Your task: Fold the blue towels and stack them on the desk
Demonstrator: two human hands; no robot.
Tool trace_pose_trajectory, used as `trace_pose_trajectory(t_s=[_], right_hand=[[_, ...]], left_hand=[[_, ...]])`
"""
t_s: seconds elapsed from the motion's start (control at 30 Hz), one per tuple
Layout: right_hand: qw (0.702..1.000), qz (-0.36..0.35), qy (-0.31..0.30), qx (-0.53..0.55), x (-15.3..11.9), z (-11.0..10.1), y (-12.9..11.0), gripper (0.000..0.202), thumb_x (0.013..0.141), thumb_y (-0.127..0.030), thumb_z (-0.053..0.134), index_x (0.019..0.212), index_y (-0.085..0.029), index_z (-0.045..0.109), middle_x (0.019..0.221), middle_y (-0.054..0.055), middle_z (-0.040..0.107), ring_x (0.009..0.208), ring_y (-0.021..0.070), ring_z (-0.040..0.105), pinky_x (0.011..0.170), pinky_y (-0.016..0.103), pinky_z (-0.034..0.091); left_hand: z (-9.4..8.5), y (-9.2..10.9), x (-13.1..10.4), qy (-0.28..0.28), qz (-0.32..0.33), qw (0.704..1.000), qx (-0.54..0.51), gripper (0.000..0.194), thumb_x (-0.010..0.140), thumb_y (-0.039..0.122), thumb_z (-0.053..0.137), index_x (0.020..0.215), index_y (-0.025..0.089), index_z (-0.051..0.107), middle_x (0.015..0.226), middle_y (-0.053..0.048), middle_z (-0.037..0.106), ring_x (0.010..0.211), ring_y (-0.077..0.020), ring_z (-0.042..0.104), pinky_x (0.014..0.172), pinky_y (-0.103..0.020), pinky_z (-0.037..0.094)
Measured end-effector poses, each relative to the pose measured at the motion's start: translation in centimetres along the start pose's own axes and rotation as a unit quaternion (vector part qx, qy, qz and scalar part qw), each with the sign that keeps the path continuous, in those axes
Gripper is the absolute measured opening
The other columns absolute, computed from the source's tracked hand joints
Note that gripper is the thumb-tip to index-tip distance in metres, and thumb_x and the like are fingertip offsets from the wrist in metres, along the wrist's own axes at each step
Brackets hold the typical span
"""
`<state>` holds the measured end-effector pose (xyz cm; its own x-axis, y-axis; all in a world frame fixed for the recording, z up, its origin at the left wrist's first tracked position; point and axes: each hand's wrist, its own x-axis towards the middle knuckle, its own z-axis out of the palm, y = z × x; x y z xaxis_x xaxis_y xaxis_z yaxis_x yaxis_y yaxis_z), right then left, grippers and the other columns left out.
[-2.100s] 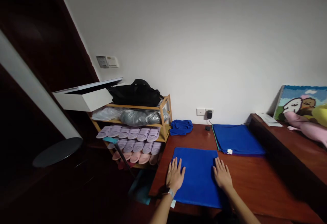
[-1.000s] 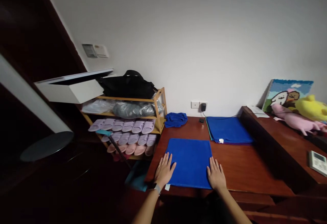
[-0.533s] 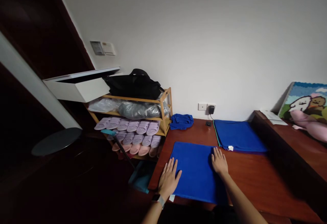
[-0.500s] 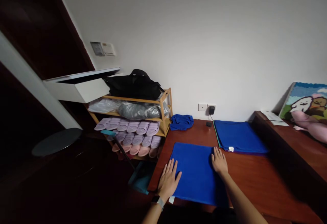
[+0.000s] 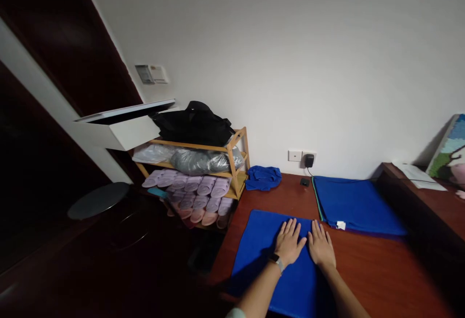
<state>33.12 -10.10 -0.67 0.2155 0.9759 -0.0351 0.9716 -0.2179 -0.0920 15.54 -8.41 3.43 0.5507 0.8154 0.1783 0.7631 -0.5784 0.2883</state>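
A blue cloth [image 5: 254,250] lies spread flat near the front of the reddish-brown table. My left hand [image 5: 289,243] rests palm down on its right half, fingers stretched out, a watch on the wrist. Close beside it, my right hand [image 5: 321,246] lies flat over the cloth's right edge, fingers also extended. Neither hand grips anything. To the right of the spread cloth sits a stack of folded blue cloths [image 5: 358,204] with a white tag showing. A crumpled blue cloth [image 5: 263,177] lies at the table's back left corner.
Left of the table stands a wooden shoe rack [image 5: 234,173] with slippers [image 5: 189,185], plastic-wrapped items and a black bag [image 5: 196,124]. A black plug [image 5: 308,160] sits in the wall socket, its cable trailing right. A raised dark ledge [image 5: 399,182] bounds the right side.
My left hand has moved right from the cloth's left edge to beside my right hand. My right hand stays at the right edge. The view has turned slightly left.
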Motion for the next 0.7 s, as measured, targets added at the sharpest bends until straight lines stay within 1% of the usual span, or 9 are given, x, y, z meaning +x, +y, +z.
trace_pose_trajectory(t_s=[0.03,0.1,0.17,0.23,0.3,0.4,0.53,0.63,0.7], right_hand=[[1.0,0.001,0.002,-0.001,0.0,0.0,0.0,0.069,0.101,-0.04,0.009,0.162,-0.01,0.017,0.17,0.003,0.018,0.157,0.0224,0.015,0.127,0.042,0.014],[1.0,0.003,0.006,0.004,0.0,0.2,0.0,0.069,0.101,-0.042,0.007,0.163,-0.01,0.016,0.17,0.003,0.018,0.157,0.0225,0.015,0.127,0.042,0.014],[1.0,0.004,0.01,0.01,0.0,0.4,0.0,0.07,0.101,-0.043,0.007,0.163,-0.011,0.015,0.17,0.002,0.017,0.157,0.0223,0.015,0.127,0.043,0.014],[1.0,0.009,0.011,0.01,0.0,0.6,0.0,0.069,0.102,-0.043,0.007,0.163,-0.012,0.015,0.17,0.002,0.016,0.157,0.0218,0.014,0.127,0.043,0.015],[1.0,0.015,0.011,0.003,0.0,0.7,0.0,0.069,0.102,-0.043,0.008,0.163,-0.012,0.014,0.171,0.002,0.016,0.157,0.0213,0.014,0.127,0.042,0.015],[1.0,0.021,0.005,-0.005,0.0,0.3,-0.2,0.069,0.102,-0.043,0.009,0.163,-0.013,0.014,0.171,0.002,0.015,0.157,0.0211,0.013,0.127,0.042,0.013],[0.999,0.03,-0.023,-0.009,0.1,-1.6,-0.9,0.067,0.102,-0.041,0.011,0.163,-0.014,0.014,0.171,0.002,0.015,0.157,0.0221,0.014,0.127,0.045,0.013],[0.998,0.041,-0.037,-0.011,-1.1,-3.0,-1.0,0.067,0.102,-0.039,0.01,0.163,-0.013,0.017,0.17,0.002,0.017,0.157,0.0232,0.016,0.127,0.046,0.014],[0.999,0.038,-0.01,-0.004,-3.2,-3.0,-0.6,0.068,0.102,-0.039,0.008,0.163,-0.012,0.018,0.17,0.001,0.017,0.157,0.0232,0.014,0.127,0.045,0.015]], left_hand=[[-0.1,-1.0,0.6,-0.009,-0.016,1.0,-0.003,0.063,0.105,0.058,0.023,0.159,0.028,0.034,0.167,-0.005,0.034,0.155,-0.0204,0.028,0.129,-0.044,0.024],[-1.1,-4.5,0.7,-0.013,-0.056,0.998,-0.003,0.064,0.104,0.06,0.022,0.158,0.029,0.036,0.167,-0.005,0.035,0.155,-0.0218,0.029,0.128,-0.046,0.023],[-2.5,-8.7,-0.1,-0.001,-0.098,0.995,0.002,0.067,0.104,0.06,0.02,0.158,0.025,0.037,0.166,-0.009,0.034,0.156,-0.0253,0.027,0.128,-0.05,0.022],[-3.7,-12.2,-1.0,0.009,-0.135,0.991,0.004,0.068,0.104,0.059,0.02,0.158,0.021,0.037,0.167,-0.012,0.033,0.156,-0.0272,0.025,0.128,-0.053,0.02],[-4.2,-14.3,-1.7,0.017,-0.155,0.988,-0.002,0.068,0.104,0.057,0.02,0.159,0.02,0.035,0.168,-0.011,0.031,0.158,-0.0259,0.021,0.129,-0.051,0.016],[-3.9,-14.9,-1.7,0.021,-0.166,0.986,-0.026,0.066,0.105,0.052,0.019,0.159,0.019,0.034,0.169,-0.009,0.028,0.159,-0.0227,0.017,0.13,-0.047,0.011],[-3.4,-14.8,-1.0,0.019,-0.182,0.98,-0.082,0.063,0.104,0.047,0.021,0.159,0.02,0.035,0.168,-0.007,0.03,0.158,-0.0223,0.018,0.13,-0.047,0.01],[-4.7,-16.1,-0.5,0.023,-0.199,0.969,-0.143,0.064,0.105,0.047,0.015,0.158,0.019,0.037,0.164,-0.008,0.04,0.155,-0.0222,0.03,0.128,-0.045,0.022],[-6.4,-17.3,-0.5,0.04,-0.201,0.96,-0.191,0.067,0.105,0.044,0.006,0.157,0.017,0.039,0.16,-0.011,0.046,0.15,-0.0211,0.039,0.123,-0.042,0.034]])
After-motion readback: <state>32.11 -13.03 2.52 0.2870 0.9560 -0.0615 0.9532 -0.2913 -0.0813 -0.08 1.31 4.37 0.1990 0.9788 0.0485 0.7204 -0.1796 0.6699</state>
